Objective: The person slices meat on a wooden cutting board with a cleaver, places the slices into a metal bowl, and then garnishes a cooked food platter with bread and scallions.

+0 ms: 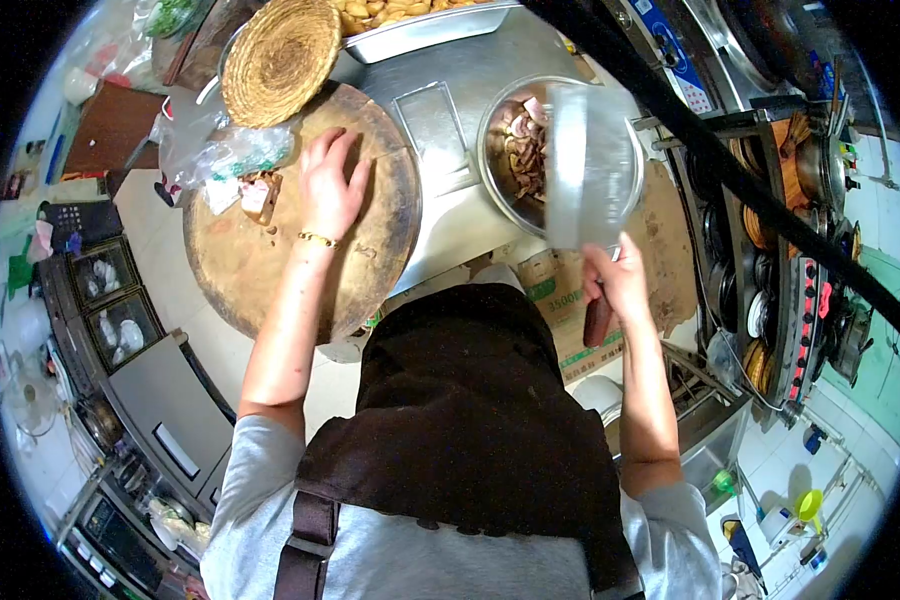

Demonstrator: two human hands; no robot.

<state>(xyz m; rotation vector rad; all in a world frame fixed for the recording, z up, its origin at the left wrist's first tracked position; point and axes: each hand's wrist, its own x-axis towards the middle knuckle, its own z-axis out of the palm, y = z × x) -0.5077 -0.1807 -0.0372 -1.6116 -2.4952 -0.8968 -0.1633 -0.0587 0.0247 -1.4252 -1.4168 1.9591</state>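
Note:
My left hand (pixel 330 187) rests over the round wooden chopping board (pixel 230 250), palm down with fingers spread and nothing held. A piece of meat (pixel 260 198) lies on the board to its left, beside a clear plastic bag (pixel 240 155). In my right hand (pixel 618 278) is the handle of a broad cleaver (pixel 585 165), its blade blurred by motion. The blade is over the right part of a round metal bowl (pixel 490 175) and hides some of it. Cut dark meat pieces (pixel 526 155) lie in the bowl.
A woven straw lid (pixel 280 62) sits at the board's back edge. Behind the steel worktop (pixel 425 255) is a metal tray (pixel 430 32) of yellowish food. A black strap or bar (pixel 710 135) crosses the upper right. Shelves with pans (pixel 760 230) stand at the right.

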